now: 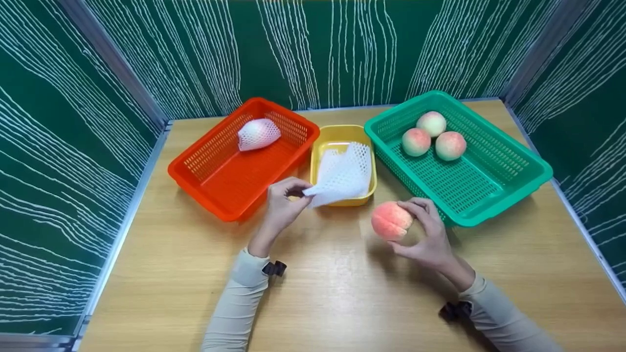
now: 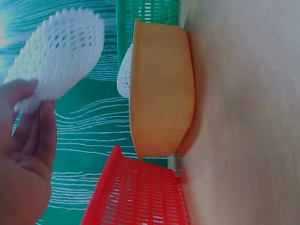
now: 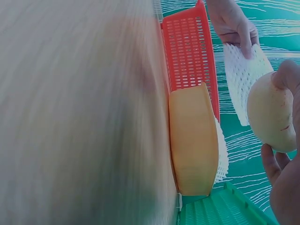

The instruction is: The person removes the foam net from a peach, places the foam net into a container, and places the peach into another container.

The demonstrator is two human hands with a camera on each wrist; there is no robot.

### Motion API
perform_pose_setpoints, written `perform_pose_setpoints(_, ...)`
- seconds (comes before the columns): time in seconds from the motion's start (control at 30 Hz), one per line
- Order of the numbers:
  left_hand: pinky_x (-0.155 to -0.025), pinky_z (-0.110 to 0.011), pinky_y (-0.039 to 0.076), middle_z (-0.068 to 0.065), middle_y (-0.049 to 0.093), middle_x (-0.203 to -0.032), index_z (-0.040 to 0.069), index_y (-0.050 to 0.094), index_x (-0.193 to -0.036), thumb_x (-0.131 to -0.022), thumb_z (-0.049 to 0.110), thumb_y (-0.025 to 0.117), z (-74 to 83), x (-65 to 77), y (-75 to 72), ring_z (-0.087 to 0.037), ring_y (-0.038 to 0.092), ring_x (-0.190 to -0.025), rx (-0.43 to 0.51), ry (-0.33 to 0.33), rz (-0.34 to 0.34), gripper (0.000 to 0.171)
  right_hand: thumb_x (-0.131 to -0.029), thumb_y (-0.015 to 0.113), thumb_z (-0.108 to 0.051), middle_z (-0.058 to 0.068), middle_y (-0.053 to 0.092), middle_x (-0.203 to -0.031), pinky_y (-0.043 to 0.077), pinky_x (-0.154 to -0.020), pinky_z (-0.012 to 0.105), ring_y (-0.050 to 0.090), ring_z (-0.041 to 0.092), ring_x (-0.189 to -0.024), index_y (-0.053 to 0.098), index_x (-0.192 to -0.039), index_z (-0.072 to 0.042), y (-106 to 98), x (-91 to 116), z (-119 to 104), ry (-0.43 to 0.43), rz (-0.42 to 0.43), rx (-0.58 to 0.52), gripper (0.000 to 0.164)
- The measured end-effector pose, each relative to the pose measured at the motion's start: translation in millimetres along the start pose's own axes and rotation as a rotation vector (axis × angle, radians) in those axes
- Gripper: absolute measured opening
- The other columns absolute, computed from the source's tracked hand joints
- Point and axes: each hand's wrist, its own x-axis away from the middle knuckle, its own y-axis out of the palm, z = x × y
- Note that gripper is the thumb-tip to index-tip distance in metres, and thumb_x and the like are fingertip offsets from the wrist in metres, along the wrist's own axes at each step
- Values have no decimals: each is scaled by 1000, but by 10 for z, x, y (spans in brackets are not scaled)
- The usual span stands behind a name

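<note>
My left hand [image 1: 287,203] pinches one end of a white foam fruit net [image 1: 345,173], which stretches out to the right above the yellow basket. In the left wrist view the foam net [image 2: 61,49] flares wide away from the thumb and fingers. My right hand [image 1: 430,237] grips a pink peach [image 1: 391,221] between thumb and fingers, over the table just in front of the green basket. From the right wrist the peach [image 3: 272,112] looks pale, and it partly covers the net behind it.
A red basket [image 1: 230,181] on the left holds one peach in a foam net [image 1: 259,134]. The yellow basket [image 1: 344,129] stands in the middle with more white netting inside. Three peaches [image 1: 416,142] lie in the green basket [image 1: 489,195] on the right. Green walls enclose the wooden table [image 1: 332,303].
</note>
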Motion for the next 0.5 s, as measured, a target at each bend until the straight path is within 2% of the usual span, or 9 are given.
perform_pose_setpoints(0.17, -67, -32, 57, -6, 70, -85, 2, 74, -89, -77, -5, 77, -19, -82, 88, -17, 66, -72, -85, 100, 106, 15, -46, 88, 4, 32, 52, -119, 39, -100, 27, 49, 33, -114, 56, -116, 13, -1, 16, 33, 8, -11, -53, 77)
perform_pose_setpoints(0.27, -67, -28, 56, -7, 69, -84, 1, 73, -88, -76, -7, 76, -31, -152, 159, -16, 64, -72, -162, 161, 169, 14, -45, 87, 7, 31, 53, -118, 45, -95, 26, 52, 29, -111, 53, -116, 15, 0, 33, 38, 15, -18, -88, 78)
perform_pose_setpoints(0.4, -69, -25, 54, -9, 67, -83, -2, 72, -88, -76, -9, 71, -70, -260, 257, -17, 63, -73, -310, 215, 225, 14, -45, 87, 11, 30, 49, -119, 45, -94, 25, 51, 24, -111, 49, -118, 16, -3, 50, 24, 60, -17, -112, 82)
perform_pose_setpoints(0.5, -72, -27, 54, -9, 67, -83, -2, 71, -88, -77, -7, 70, -107, -324, 331, -20, 64, -75, -456, 249, 233, 12, -45, 86, 13, 29, 47, -120, 44, -95, 24, 50, 23, -111, 48, -122, 15, -6, 63, 8, 94, -17, -94, 86)
